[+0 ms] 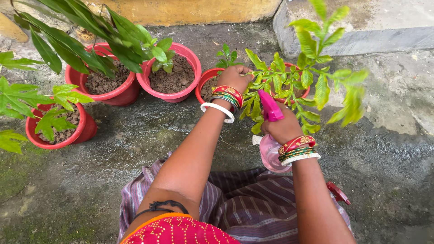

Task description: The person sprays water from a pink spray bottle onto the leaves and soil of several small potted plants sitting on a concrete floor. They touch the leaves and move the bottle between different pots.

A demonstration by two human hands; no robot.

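My right hand [282, 127] grips a pink spray bottle [270, 151] by its bright pink trigger head, which points toward a leafy green plant [304, 68] in a red pot [300, 93]. My left hand [235, 77] is closed around a thin branch of that plant, over a second small red pot [204, 81]. Both wrists wear red, green and white bangles. The bottle's lower body sits behind my right wrist.
Three more red pots with soil and plants stand to the left: one [174, 74] in the middle, one [105, 86] with long dark leaves, one [61, 126] nearest the left edge. Wet concrete ground, a stone step [361, 31] behind, striped cloth over my lap.
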